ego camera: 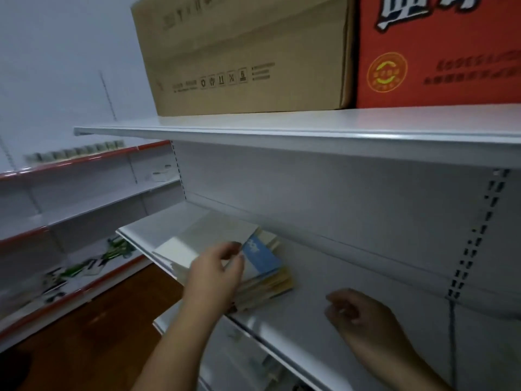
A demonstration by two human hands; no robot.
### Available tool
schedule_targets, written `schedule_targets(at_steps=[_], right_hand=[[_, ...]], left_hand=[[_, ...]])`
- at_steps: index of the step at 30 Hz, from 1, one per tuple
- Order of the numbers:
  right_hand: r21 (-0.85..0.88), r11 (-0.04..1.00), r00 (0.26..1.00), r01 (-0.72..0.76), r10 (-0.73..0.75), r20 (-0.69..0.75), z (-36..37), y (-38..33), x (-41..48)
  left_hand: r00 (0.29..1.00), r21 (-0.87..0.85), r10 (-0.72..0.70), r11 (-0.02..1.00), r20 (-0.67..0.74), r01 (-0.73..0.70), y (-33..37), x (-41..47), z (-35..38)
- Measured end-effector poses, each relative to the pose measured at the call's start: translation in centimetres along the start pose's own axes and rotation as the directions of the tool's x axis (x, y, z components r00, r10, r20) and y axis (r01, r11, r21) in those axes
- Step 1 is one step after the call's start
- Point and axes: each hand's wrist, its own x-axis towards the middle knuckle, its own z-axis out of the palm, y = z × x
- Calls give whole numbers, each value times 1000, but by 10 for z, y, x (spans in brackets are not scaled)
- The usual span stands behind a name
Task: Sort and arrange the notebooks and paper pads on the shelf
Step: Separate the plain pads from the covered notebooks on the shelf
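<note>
A stack of notebooks [270, 280] lies on the white shelf [352, 292], topped by a blue-covered notebook [263, 256]. To its left lies a pile of pale paper pads [197, 238]. My left hand [215, 273] rests over the seam between pads and stack, fingers curled at the edge of the blue notebook; whether it grips anything is unclear. Further right, my right hand [358, 314] hovers over bare shelf with loosely curled fingers and holds nothing.
On the top shelf [282, 122] sit a brown carton [245, 55] and a red carton [439, 52]. A red-edged shelving unit [70, 198] with scattered packets stands at left across a brown floor [93, 340]. A lower shelf [239, 362] holds more items.
</note>
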Motion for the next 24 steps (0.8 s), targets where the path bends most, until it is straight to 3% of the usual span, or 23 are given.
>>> schedule_targets(at_steps=[2,4,8,10,13,16,19,22,24], right_hand=[[-62,998,999,22,-25,-48,39,-29,35],[-147,989,998,2,-10,-55,71,-53,68],[-218,958,978,-187,202,50,100,-61,113],[-157,968,978,-197,205,36,101,-62,116],[-271,949,984,-161,135,-115,97,-64,114],[-264,952,971,-155,97,-217,82,-70,100],[48,976,934,-212,217,-283,45,-53,64],[242,926,801,-288,372,-468,-5,-16,8],[378,873,663,-307,481,-574,-34,12,-29]], left_hand=[[992,121,-121,985,-47,126,-45,40,-35],[977,271,-212,942,22,198,-82,64,-52],[976,349,-191,926,107,143,-107,81,-61],[962,381,-232,910,146,162,-111,92,-65],[951,380,-248,911,187,162,-107,104,-67],[959,244,-212,956,188,163,-101,109,-61],[887,-93,-317,926,336,367,-101,114,-43],[865,-432,-212,797,455,423,-57,97,-18],[855,-578,-109,693,507,431,-16,74,9]])
